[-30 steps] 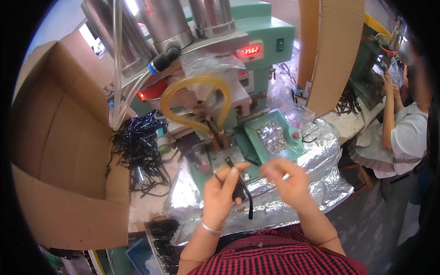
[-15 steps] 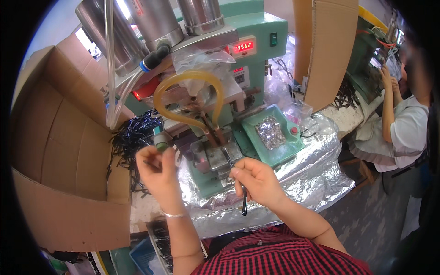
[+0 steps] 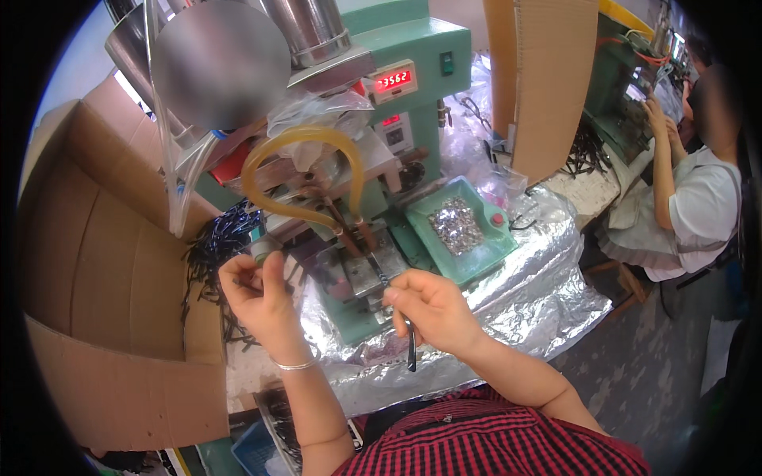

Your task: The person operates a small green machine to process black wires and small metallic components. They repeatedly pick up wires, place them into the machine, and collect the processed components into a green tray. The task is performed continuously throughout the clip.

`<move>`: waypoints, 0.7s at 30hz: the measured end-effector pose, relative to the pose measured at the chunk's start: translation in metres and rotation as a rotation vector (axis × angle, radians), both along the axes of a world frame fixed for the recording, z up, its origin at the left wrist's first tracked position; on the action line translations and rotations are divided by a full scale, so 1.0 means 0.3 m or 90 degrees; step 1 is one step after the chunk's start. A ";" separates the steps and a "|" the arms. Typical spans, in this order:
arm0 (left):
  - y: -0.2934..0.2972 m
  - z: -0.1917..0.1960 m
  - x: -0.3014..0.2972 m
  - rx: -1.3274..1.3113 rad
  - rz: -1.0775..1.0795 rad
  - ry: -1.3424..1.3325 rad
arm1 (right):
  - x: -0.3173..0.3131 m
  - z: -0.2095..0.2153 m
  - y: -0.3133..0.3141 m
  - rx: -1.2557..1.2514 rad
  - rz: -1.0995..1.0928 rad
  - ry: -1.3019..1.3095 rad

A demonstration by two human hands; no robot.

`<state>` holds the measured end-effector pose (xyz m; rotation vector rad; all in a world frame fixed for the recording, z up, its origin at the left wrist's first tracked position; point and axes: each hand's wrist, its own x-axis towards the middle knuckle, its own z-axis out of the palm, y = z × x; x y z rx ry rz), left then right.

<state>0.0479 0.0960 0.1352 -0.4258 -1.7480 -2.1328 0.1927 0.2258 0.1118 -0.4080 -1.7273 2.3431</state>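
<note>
My right hand (image 3: 432, 311) pinches a slim, shiny dark strip (image 3: 411, 349) with a thicker lower end. The strip's upper end reaches the metal block (image 3: 361, 274) of a green bench machine, just under two copper-coloured prongs (image 3: 355, 240). Off to the left, my left hand (image 3: 263, 300) is raised with thumb and fingers curled together. A thin dark piece (image 3: 244, 283) shows at its fingers, mostly hidden by them. Behind that hand lies a pile of similar dark strips (image 3: 218, 238).
A green tray (image 3: 492, 252) of small shiny pieces stands right of the block. Crinkled foil (image 3: 540, 278) covers the bench. A large open cardboard box (image 3: 119, 262) stands at left. A yellowish hose (image 3: 305, 135) loops above the prongs. Another person (image 3: 698, 206) works at far right.
The whole view has shifted slightly, so the machine and hands appear further left. Both hands keep nearly the same poses, and the right one still pinches the strip at the block.
</note>
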 end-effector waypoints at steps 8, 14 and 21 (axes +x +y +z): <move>-0.012 -0.010 0.001 -0.031 -0.024 -0.004 | -0.001 0.004 -0.005 -0.007 0.004 0.017; -0.015 -0.011 -0.003 -0.042 -0.028 -0.008 | -0.002 -0.006 -0.006 -0.017 0.005 0.030; -0.008 0.016 0.017 -0.022 -0.024 -0.052 | 0.000 -0.005 -0.016 -0.028 -0.004 0.043</move>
